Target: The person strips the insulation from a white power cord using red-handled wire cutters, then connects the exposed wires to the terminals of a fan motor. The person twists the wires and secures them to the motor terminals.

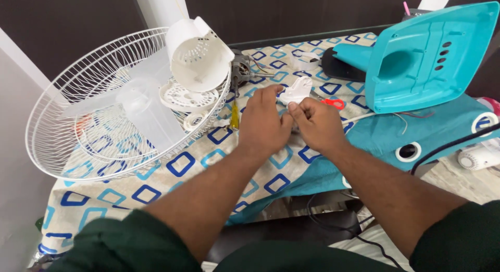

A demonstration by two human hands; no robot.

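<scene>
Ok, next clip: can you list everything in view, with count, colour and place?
round wire fan guard: one, white, left on table
translucent plastic fan blade: one, clear, inside guard
perforated plastic motor cover: one, white, on guard rim
metal fan motor: one, grey, behind hands
plastic fan base: one, teal, tilted at right
patterned tablecloth: one, cream with blue squares
small plastic part: one, white, at the fingertips
left hand: one, centre
right hand: one, centre

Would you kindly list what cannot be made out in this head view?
- Whatever the left hand and right hand pinch: hidden by the fingers.
- White plastic piece: lower part behind the hands.
- Turquoise fan base: cut by the right edge.
- Motor: partly behind the white housing.
</scene>
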